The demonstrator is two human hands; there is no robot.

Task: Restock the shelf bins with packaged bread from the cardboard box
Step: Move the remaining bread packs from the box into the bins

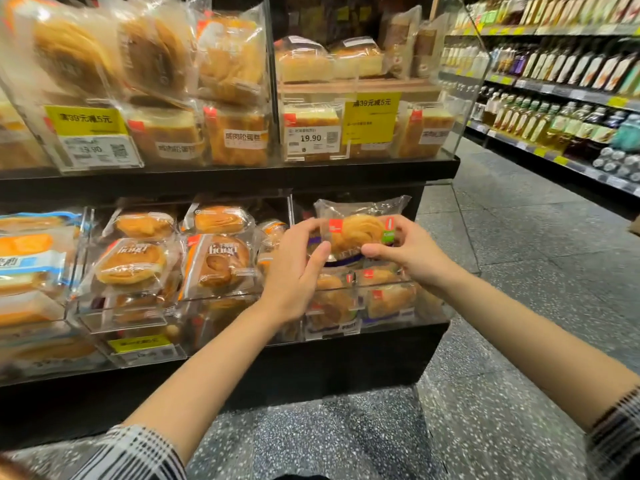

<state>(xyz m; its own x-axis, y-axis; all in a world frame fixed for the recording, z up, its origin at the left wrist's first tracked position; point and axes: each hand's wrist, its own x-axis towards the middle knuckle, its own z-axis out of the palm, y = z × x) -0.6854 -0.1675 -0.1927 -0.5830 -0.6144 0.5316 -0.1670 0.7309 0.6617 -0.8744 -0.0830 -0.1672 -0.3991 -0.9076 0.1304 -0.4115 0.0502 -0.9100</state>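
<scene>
In the head view, a clear packet of swirled bread [358, 228] is held upright between both hands, above the open top of the lower right shelf bin [367, 306]. The left hand [294, 268] pinches its left edge with thumb and fingers, and the right hand [408, 249] pinches its right edge, near the green label. More packets lie in the bin just beneath it.

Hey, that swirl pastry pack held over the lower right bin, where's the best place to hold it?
By its two side edges, as the left hand and right hand do now. The pastry pack stands upright with its face toward the camera, so gripping the wrapper from both sides probably spares the soft pastry.
</scene>
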